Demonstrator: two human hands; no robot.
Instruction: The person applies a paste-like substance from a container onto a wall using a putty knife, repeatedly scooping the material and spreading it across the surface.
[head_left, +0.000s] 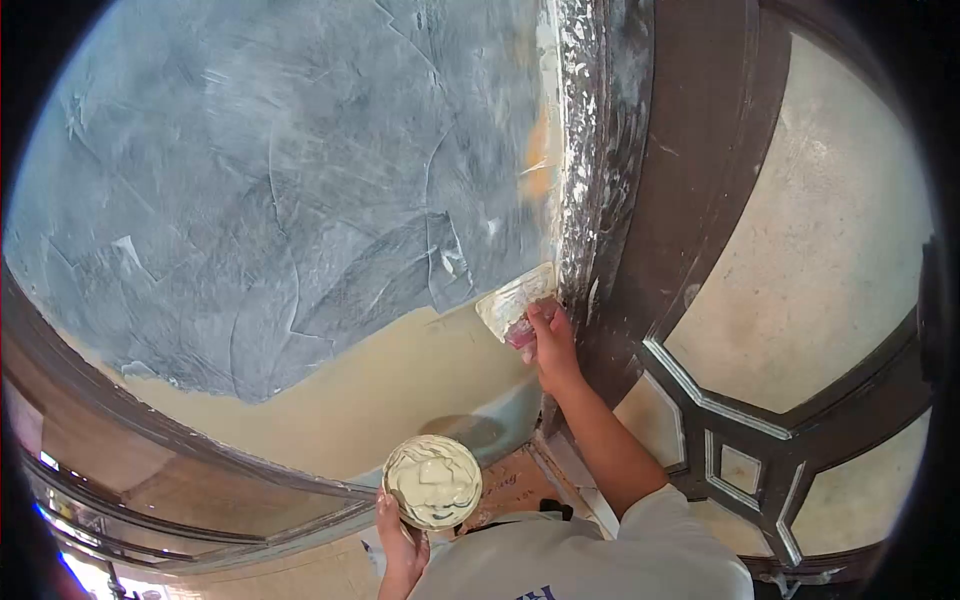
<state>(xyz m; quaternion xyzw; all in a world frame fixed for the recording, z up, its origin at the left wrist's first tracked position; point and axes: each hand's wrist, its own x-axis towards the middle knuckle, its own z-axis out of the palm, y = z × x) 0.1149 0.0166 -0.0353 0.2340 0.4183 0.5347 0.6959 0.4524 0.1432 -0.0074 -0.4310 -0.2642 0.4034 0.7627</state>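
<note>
My right hand (548,335) grips a wide putty knife (517,302) whose blade, coated in pale paste, lies against the wall near the dark frame. Below and to the left, my left hand (398,535) holds a round tub (433,482) full of cream-coloured paste from its lower left side. Rough grey-blue coating (250,200) with ridges covers the upper wall. Under its ragged lower edge shows a smooth beige wall part (330,425).
A dark frame (690,150) with beige panels (800,230) stands on the right, its inner edge (590,130) spattered white. A dark curved trim (150,430) runs along the lower left. Below is a brownish floor patch (515,485).
</note>
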